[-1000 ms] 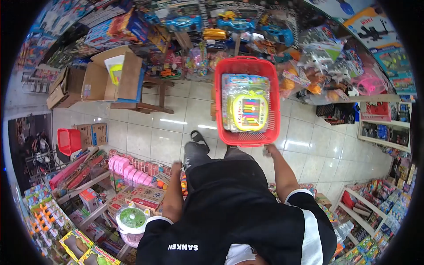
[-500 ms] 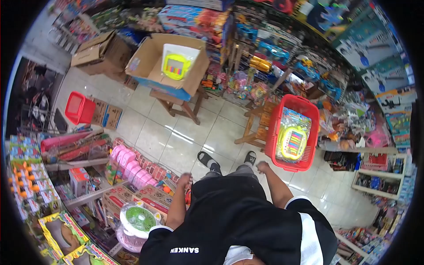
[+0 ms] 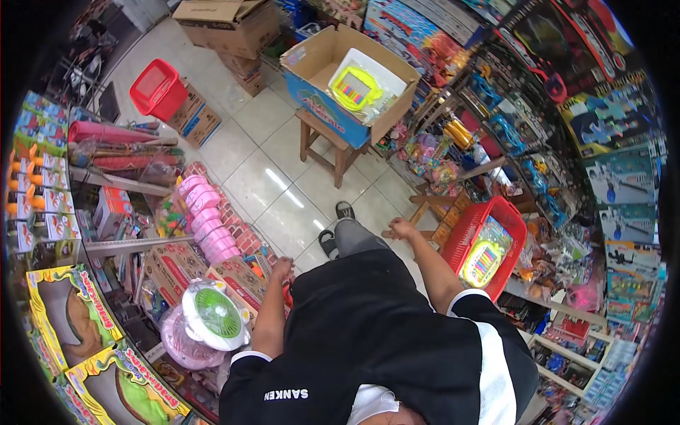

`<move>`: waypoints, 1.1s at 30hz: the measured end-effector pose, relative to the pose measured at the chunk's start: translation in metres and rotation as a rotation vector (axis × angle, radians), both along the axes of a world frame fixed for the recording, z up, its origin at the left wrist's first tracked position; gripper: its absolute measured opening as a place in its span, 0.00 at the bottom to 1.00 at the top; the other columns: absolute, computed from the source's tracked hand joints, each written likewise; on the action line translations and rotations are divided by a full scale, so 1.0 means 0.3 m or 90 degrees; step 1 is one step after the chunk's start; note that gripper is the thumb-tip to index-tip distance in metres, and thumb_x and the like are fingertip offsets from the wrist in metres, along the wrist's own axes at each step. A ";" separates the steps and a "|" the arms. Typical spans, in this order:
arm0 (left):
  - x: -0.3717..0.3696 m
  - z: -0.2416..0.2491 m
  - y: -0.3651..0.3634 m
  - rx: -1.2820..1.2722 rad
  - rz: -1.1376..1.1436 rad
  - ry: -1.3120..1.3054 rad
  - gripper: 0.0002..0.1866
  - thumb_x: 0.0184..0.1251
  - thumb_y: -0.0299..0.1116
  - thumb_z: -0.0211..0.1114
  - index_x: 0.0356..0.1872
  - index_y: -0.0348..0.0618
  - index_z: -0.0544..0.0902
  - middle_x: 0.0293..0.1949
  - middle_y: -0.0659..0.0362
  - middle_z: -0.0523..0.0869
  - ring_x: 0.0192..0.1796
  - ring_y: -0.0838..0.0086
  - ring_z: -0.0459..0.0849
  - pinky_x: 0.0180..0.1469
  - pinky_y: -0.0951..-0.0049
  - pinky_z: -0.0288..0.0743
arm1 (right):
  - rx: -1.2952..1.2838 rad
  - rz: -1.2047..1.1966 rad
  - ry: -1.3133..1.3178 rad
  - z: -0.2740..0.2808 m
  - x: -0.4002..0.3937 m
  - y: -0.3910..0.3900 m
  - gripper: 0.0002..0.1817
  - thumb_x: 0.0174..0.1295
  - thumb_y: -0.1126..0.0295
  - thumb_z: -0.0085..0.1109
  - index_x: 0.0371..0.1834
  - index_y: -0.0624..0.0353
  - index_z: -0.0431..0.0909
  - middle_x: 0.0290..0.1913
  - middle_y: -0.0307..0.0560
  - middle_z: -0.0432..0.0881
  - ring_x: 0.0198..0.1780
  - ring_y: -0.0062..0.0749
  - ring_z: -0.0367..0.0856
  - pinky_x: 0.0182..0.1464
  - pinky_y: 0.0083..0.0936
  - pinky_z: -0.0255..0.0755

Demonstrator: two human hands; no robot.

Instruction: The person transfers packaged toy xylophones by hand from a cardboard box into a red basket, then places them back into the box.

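Note:
My left hand (image 3: 282, 268) hangs low at my side with its fingers curled and nothing visible in them. It is nearest to the stacked cartons and a brick-patterned strip (image 3: 244, 237) on the left shelf. Ahead of my body, my right hand (image 3: 401, 228) is loosely closed, also without a visible object. Right of it, a red plastic basket (image 3: 516, 237) on a wooden stool (image 3: 448, 219) holds a packaged yellow toy with coloured bars (image 3: 484, 262). A similar yellow toy (image 3: 355, 88) lies in an open cardboard box (image 3: 319, 106) on another wooden stool (image 3: 331, 145).
A red bin (image 3: 157, 88) and brown cartons (image 3: 234, 28) stand at the far left on the tiled floor (image 3: 265, 188). Along the left shelf are pink toys (image 3: 212, 227) and a wrapped green-and-white fan (image 3: 216, 313). Packaged toys line the right wall.
My view has turned right and my feet have stepped forward. The open box and the left shelf now sit farther right in view. Both hands swing beside me, holding nothing visible.

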State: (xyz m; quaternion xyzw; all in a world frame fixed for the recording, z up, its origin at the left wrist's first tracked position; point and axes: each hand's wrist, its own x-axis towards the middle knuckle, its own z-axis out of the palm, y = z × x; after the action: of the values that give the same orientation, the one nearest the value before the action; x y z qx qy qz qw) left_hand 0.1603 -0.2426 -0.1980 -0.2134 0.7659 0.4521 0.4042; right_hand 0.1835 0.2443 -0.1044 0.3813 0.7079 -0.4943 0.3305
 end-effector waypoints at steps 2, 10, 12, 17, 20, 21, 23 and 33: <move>0.134 -0.184 -0.115 0.029 0.046 -0.013 0.17 0.70 0.41 0.58 0.41 0.33 0.83 0.32 0.52 0.87 0.29 0.68 0.85 0.32 0.67 0.79 | 0.015 0.035 -0.026 -0.078 -0.019 0.035 0.19 0.66 0.60 0.57 0.53 0.62 0.79 0.33 0.49 0.86 0.29 0.35 0.86 0.28 0.30 0.76; 0.182 -0.240 -0.164 0.080 0.298 -0.145 0.11 0.63 0.38 0.62 0.33 0.41 0.85 0.23 0.55 0.81 0.20 0.71 0.77 0.21 0.65 0.67 | 0.045 0.346 -0.043 -0.240 -0.201 0.112 0.20 0.62 0.63 0.59 0.54 0.63 0.79 0.37 0.51 0.87 0.29 0.36 0.86 0.29 0.41 0.80; 0.100 -0.231 -0.161 0.170 0.288 -0.090 0.12 0.64 0.39 0.62 0.36 0.40 0.84 0.24 0.54 0.81 0.22 0.70 0.78 0.21 0.64 0.68 | 0.085 0.194 -0.224 -0.206 -0.321 0.079 0.18 0.58 0.72 0.62 0.53 0.63 0.81 0.42 0.52 0.87 0.29 0.35 0.88 0.29 0.37 0.82; -0.301 -0.166 -0.171 0.066 -0.081 0.046 0.16 0.70 0.37 0.56 0.47 0.35 0.82 0.35 0.50 0.84 0.35 0.68 0.83 0.33 0.66 0.76 | 0.053 0.282 -0.097 -0.227 -0.560 0.128 0.18 0.68 0.57 0.55 0.47 0.62 0.81 0.36 0.49 0.88 0.30 0.37 0.89 0.28 0.34 0.81; -0.648 0.062 -0.094 0.042 0.041 -0.104 0.16 0.69 0.36 0.56 0.47 0.34 0.81 0.36 0.48 0.85 0.35 0.67 0.84 0.35 0.66 0.78 | 0.044 0.195 -0.075 -0.192 -0.730 0.141 0.17 0.66 0.59 0.57 0.47 0.62 0.81 0.35 0.48 0.88 0.29 0.38 0.89 0.28 0.34 0.81; -0.735 -0.007 -0.112 0.084 0.100 -0.097 0.16 0.69 0.36 0.58 0.48 0.32 0.80 0.38 0.48 0.86 0.36 0.66 0.85 0.37 0.66 0.81 | 0.034 0.134 -0.065 -0.171 -0.790 0.150 0.16 0.65 0.61 0.59 0.47 0.63 0.81 0.35 0.47 0.88 0.28 0.38 0.89 0.27 0.32 0.81; -0.931 0.066 -0.065 0.039 0.100 -0.046 0.17 0.69 0.36 0.59 0.48 0.31 0.80 0.38 0.48 0.86 0.37 0.67 0.85 0.37 0.67 0.81 | 0.073 0.080 -0.055 -0.241 -0.863 0.184 0.18 0.60 0.66 0.63 0.50 0.65 0.80 0.35 0.49 0.88 0.28 0.38 0.89 0.25 0.31 0.81; -1.597 0.266 0.167 0.068 -0.061 0.175 0.14 0.74 0.39 0.59 0.50 0.40 0.82 0.39 0.54 0.87 0.37 0.74 0.85 0.34 0.76 0.76 | 0.111 -0.130 0.003 -0.297 -0.855 0.168 0.25 0.52 0.73 0.70 0.55 0.65 0.77 0.35 0.54 0.88 0.28 0.38 0.89 0.23 0.32 0.81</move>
State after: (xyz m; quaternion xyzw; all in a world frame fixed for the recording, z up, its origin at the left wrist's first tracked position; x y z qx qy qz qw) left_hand -0.3188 -0.1925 -0.1181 -0.0905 0.7982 0.4975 0.3274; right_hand -0.0729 0.2946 -0.1934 0.4773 0.7064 -0.4628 0.2427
